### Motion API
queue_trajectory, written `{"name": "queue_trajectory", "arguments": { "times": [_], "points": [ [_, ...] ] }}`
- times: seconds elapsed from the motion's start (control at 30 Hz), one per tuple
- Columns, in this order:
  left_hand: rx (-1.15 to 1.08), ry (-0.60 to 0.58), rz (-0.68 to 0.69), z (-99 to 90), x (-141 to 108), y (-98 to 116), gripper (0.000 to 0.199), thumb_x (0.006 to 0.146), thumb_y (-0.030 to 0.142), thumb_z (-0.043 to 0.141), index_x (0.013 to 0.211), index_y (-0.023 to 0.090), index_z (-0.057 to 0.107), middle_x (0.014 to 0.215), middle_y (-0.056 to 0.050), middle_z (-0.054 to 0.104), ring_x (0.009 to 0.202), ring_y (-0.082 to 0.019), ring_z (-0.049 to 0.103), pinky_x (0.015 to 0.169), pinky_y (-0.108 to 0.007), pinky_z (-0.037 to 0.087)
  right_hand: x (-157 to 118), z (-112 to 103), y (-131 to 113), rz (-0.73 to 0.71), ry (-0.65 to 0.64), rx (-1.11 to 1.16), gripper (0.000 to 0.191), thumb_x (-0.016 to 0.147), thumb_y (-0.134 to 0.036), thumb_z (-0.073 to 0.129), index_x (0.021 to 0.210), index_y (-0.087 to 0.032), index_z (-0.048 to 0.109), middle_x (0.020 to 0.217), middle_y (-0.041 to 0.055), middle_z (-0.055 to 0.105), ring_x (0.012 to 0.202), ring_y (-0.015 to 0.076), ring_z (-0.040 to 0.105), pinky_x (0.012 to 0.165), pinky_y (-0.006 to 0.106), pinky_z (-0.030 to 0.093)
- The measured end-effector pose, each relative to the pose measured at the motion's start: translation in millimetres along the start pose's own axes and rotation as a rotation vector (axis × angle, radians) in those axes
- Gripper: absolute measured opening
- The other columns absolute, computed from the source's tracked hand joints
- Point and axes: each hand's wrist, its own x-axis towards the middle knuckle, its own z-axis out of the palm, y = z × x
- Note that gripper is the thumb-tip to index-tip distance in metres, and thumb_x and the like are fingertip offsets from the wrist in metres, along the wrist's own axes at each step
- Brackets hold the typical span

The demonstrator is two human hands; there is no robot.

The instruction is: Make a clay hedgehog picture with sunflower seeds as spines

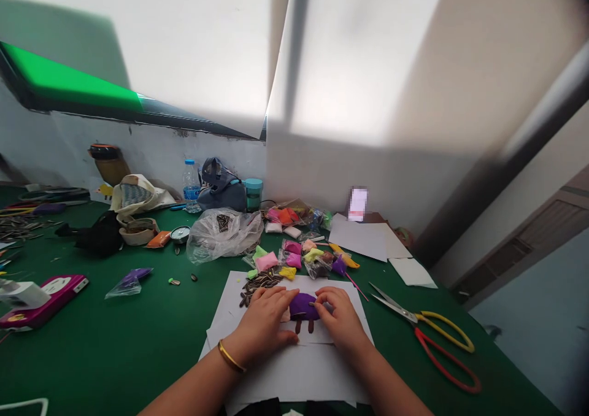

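Note:
A purple clay shape (304, 306) with two short brown legs (304, 326) lies on white paper (294, 373). My left hand (269, 318) rests palm down at its left side, fingers stretched out and partly covering a pale pinkish piece. At the right end of the purple shape, my right hand (338, 318) pinches a small sunflower seed (312, 304) between thumb and forefinger, against the clay. Behind my left hand a pile of sunflower seeds (260, 284) sits on the paper's upper left part.
Bagged coloured clay (293, 253) and a clear plastic bag (225, 235) lie behind the paper. Open scissors (414, 318) are at the right. A magenta device (55, 293) and a purple clay packet (129, 281) sit left. A bottle (190, 186) stands near the wall.

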Motion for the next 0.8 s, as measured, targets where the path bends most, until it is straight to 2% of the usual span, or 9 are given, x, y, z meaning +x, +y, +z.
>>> {"name": "queue_trajectory", "arguments": {
  "times": [0.3, 0.8],
  "points": [
    [0.008, 0.022, 0.005, 2.3, 0.3, -3.0, 0.089, 0.064, 0.045, 0.085, 0.142, 0.032, 0.044, 0.136, -0.008, 0.059, 0.129, -0.033, 0.049, 0.107, -0.049, 0.030, -0.9, -2.2, -4.0, 0.009, -0.023, -0.075, 0.013, 0.077, -0.019, 0.057, 0.066, -0.022, 0.063, 0.111, 0.0077, 0.067, 0.113, 0.0272, 0.055, 0.099, 0.043, 0.042],
    [0.026, 0.032, 0.003, 2.8, 0.2, -1.6, 0.092, 0.061, 0.042, 0.088, 0.141, 0.029, 0.045, 0.135, -0.008, 0.060, 0.128, -0.032, 0.049, 0.106, -0.048, 0.031, -2.3, 5.1, -10.9, 0.003, -0.048, -0.115, 0.017, 0.080, -0.018, 0.057, 0.066, -0.022, 0.064, 0.116, 0.0061, 0.066, 0.117, 0.0274, 0.052, 0.100, 0.044, 0.038]
  ]
}}
